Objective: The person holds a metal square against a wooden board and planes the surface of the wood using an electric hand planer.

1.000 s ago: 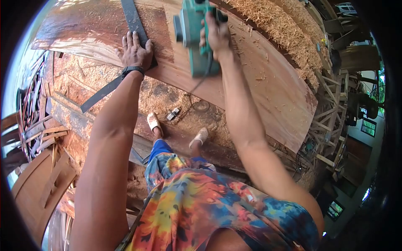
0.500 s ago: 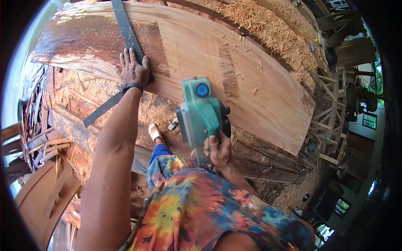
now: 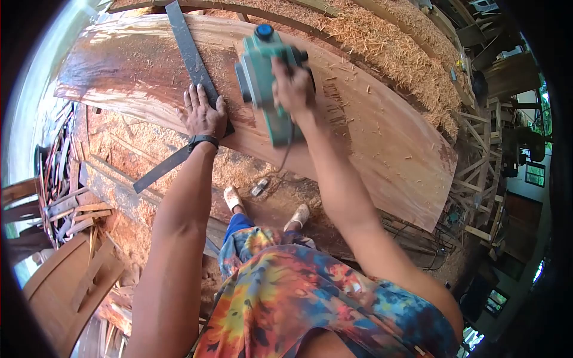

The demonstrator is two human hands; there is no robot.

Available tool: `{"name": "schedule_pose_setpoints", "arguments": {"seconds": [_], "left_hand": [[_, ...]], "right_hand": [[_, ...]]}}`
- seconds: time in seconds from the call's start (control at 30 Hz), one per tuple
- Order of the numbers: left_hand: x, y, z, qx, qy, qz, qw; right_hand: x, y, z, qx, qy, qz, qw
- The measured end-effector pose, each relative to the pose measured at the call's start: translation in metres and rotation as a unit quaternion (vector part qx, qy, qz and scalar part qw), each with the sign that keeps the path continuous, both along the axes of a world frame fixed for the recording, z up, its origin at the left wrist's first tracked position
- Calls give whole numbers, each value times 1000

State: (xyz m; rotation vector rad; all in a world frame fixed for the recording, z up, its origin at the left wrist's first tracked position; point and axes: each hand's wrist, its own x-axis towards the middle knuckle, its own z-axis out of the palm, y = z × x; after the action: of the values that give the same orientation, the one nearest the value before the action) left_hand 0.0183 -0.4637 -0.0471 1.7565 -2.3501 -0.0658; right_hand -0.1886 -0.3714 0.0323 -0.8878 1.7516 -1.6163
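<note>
A green electric planer (image 3: pixel 259 71) with a blue round knob rests on the wide wooden slab (image 3: pixel 382 125). My right hand (image 3: pixel 293 89) is closed around its handle, slightly blurred by motion. Left of it, my left hand (image 3: pixel 204 116) lies flat on the slab's near edge, fingers stretched out. Its fingers touch a dark flat metal bar (image 3: pixel 190 53), which crosses the slab. Another length of dark bar (image 3: pixel 161 170) extends from under the hand toward the lower left; whether the two are joined is hidden. A cord (image 3: pixel 287 152) hangs from the planer.
Wood shavings (image 3: pixel 382 53) are heaped beyond the slab and more lie below it. Scrap wood (image 3: pixel 83 215) and a curved wooden panel (image 3: pixel 62 280) stand at left. My shoes (image 3: pixel 233 197) are below the slab. A wooden frame (image 3: pixel 477 155) stands at right.
My right hand has pushed the planer forward, from the slab's near edge to over its far half. My left hand stays flat on the bar. The view has shifted slightly.
</note>
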Motion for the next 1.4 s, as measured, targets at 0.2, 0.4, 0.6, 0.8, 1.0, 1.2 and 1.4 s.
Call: {"name": "schedule_pose_setpoints", "arguments": {"seconds": [0.2,0.4,0.6,0.8,1.0,1.2,1.4], "left_hand": [[1,-1,-2,-3,26,0,1000],[1,-3,-4,-13,22,0,1000],[2,0,-3,-10,23,-4,1000],[2,0,-2,2,12,-2,1000],[0,2,3,14,18,0,1000],[-1,3,6,11,5,-1,1000],[0,2,4,15,0,3,1000]], "right_hand": [[-21,-64,30,10,-74,26,997],[16,21,30,30,-78,23,996],[92,205,28,72,-70,29,995],[123,295,19,106,-114,27,987],[106,245,23,85,-115,12,990],[68,148,24,69,-93,0,993],[9,13,3,19,-33,-1,999]]}}
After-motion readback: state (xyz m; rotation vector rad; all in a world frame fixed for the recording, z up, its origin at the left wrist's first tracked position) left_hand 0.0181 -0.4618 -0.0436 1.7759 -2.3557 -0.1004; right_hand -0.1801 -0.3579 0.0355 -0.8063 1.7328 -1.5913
